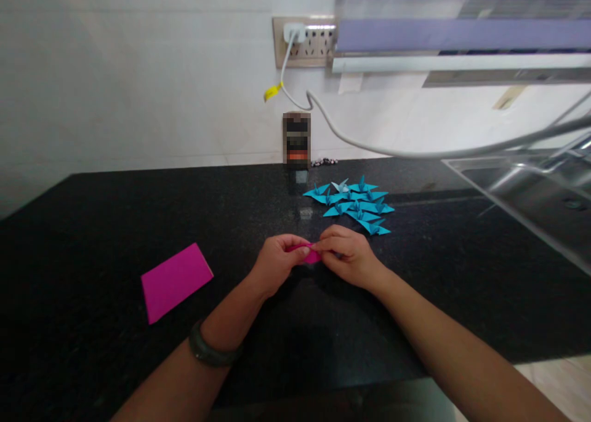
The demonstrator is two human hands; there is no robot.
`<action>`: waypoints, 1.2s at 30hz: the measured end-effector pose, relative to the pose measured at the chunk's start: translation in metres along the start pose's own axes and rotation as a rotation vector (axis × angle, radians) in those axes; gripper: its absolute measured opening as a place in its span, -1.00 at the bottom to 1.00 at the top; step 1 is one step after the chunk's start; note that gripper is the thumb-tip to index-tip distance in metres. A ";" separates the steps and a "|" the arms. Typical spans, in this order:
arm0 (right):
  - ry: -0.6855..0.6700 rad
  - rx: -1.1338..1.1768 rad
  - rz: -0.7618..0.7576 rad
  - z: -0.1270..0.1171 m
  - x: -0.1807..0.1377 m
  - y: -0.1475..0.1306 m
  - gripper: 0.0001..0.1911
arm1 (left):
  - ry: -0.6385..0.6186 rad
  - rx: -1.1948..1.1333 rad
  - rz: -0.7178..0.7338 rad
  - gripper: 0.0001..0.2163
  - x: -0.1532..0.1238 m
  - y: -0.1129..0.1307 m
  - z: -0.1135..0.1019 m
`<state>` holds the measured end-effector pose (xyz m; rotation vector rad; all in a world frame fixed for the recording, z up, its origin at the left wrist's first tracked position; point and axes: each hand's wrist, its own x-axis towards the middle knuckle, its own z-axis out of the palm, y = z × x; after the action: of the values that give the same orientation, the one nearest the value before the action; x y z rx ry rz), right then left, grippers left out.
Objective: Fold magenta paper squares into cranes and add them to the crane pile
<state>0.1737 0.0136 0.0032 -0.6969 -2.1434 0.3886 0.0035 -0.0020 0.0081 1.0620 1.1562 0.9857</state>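
Observation:
Both my hands meet over the black stone counter [83, 225] and pinch a small folded piece of magenta paper [312, 255]. My left hand [277, 263] closes on its left end; a dark bangle sits on that wrist. My right hand [348, 254] closes on its right end, fingers pressed together. Most of the paper is hidden between the fingers. A stack of magenta paper sheets [174, 280] lies flat to the left of my hands. Just beyond my right hand lies a cluster of several blue paper cranes [355, 205].
A small dark box [296, 140] stands against the white wall at the counter's back. A white cable [351, 140] runs from a wall socket [305, 40] toward the right. A metal sink [530, 191] lies at the right. The counter's front edge is near my forearms.

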 end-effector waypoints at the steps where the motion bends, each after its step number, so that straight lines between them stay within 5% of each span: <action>1: -0.002 0.008 0.011 0.000 -0.001 0.000 -0.80 | -0.002 0.022 0.007 -0.88 0.000 0.000 0.000; 9: 0.034 0.027 0.076 0.003 0.002 -0.002 -0.88 | 0.012 0.312 0.141 -0.88 0.000 0.000 -0.001; 29: -0.105 -0.081 -0.043 -0.004 0.001 0.000 -0.82 | -0.091 0.002 -0.014 -0.84 0.002 -0.002 -0.005; 36: -0.018 0.050 0.052 -0.002 0.002 -0.007 -0.84 | -0.009 0.138 0.097 -0.83 0.001 -0.001 -0.002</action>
<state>0.1721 0.0096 0.0091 -0.7238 -2.1281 0.4765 0.0012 -0.0008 0.0070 1.2411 1.1877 0.9872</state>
